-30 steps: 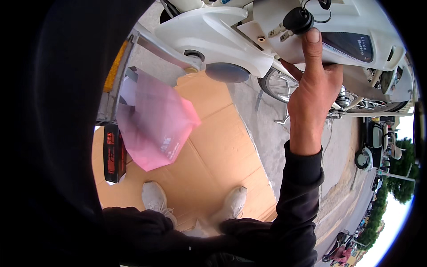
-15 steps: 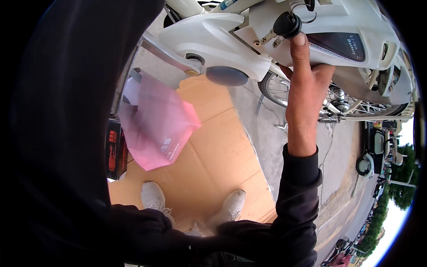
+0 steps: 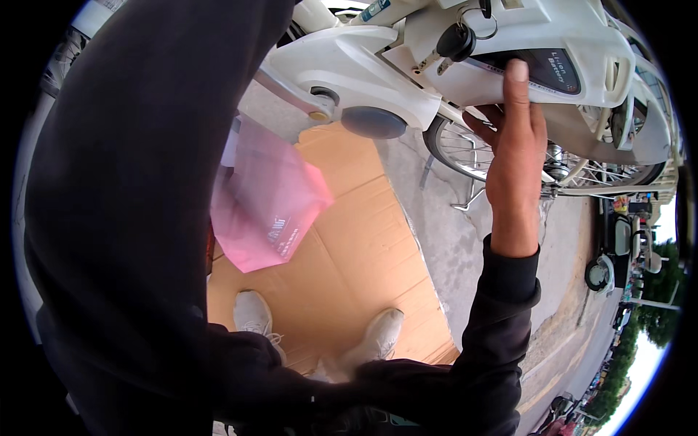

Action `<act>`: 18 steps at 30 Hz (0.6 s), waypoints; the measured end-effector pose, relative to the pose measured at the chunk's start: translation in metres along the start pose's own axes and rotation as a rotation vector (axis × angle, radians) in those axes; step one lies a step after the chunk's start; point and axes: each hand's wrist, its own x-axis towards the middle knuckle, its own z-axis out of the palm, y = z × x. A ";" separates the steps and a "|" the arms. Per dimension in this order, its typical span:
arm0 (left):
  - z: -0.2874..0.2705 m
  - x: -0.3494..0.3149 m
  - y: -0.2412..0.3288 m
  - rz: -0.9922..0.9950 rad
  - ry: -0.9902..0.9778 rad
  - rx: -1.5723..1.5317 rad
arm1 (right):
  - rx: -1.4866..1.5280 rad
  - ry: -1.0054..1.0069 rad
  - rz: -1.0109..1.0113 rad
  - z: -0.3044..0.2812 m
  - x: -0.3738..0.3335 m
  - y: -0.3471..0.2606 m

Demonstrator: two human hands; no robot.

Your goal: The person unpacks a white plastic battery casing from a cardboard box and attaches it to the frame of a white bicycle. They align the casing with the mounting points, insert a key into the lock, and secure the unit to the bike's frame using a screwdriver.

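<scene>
My right hand (image 3: 515, 156) is on the white battery case (image 3: 443, 83) of an electric bicycle. Its thumb lies flat on the dark label panel (image 3: 545, 71), and its other fingers curl under the case's lower edge, partly hidden. Just left of the thumb, a round black knob (image 3: 456, 42) with a metal ring (image 3: 480, 25) and small metal pieces sits against the case. My left arm (image 3: 138, 160), in a black sleeve, reaches up past the top edge, so the left hand is out of sight.
A pink translucent bag (image 3: 269, 203) is beside my left sleeve, above a cardboard sheet (image 3: 349, 247) where my shoes (image 3: 252, 314) stand. The bicycle's wheel (image 3: 454, 149) and kickstand (image 3: 469, 200) are beyond. At the far right, a parked vehicle (image 3: 618, 240) stands on the pavement.
My right thumb has moved right, off the black knob and onto the label panel. My left sleeve has shifted right and covers more of the box beside the bag.
</scene>
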 end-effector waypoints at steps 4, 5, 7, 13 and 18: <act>-0.002 0.003 0.000 0.014 -0.069 -0.021 | -0.038 0.045 -0.260 0.013 0.002 0.015; -0.004 0.004 0.000 0.036 -0.083 -0.014 | 0.002 0.046 -0.236 0.015 0.002 0.018; -0.008 0.007 0.000 0.081 -0.114 -0.001 | 0.030 0.062 -0.311 0.018 0.004 0.022; -0.008 0.008 -0.002 0.050 -0.127 -0.037 | 0.117 0.082 -0.398 0.016 -0.007 0.019; -0.011 0.012 -0.004 0.117 -0.133 -0.001 | 0.050 0.107 -0.389 0.013 0.002 0.022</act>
